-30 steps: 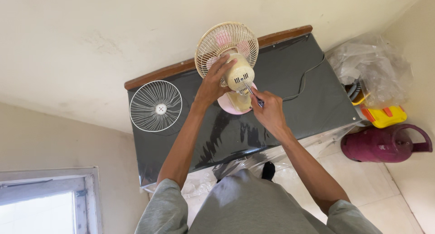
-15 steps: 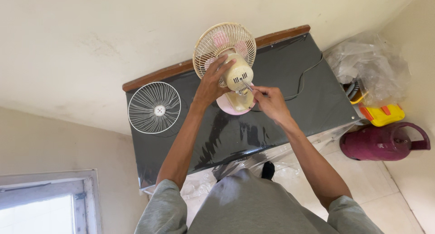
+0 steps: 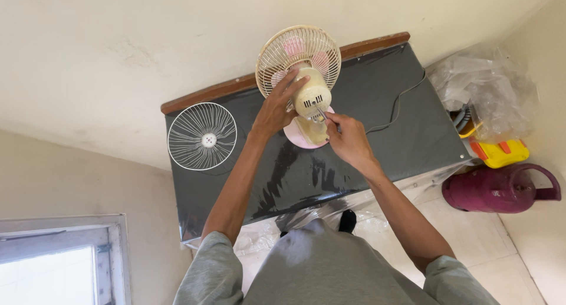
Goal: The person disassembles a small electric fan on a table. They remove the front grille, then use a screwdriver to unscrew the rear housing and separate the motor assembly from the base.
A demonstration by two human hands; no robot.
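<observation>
Head view: compared with a second ago, the right hand [image 3: 348, 138] has drawn in closer to the motor housing [image 3: 311, 96] of the table fan [image 3: 300, 84], so less of the screwdriver [image 3: 321, 112] shaft shows; I judge the tip is working the housing's back. Right hand clenched on the tool, forearm angled up from near right. Left hand [image 3: 275, 109] grips the housing's left side, arm extended. The fan stands at the far middle of the black table [image 3: 377, 157]; the loose wire grille [image 3: 202, 137] lies far left.

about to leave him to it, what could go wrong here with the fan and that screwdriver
The screwdriver in the right hand meets the fan's motor housing at a slant, so the tip could slip off towards the left hand steadying it. The fan stands near the table's back edge and might tip if pushed. The cord trails across the table and could snag.
</observation>
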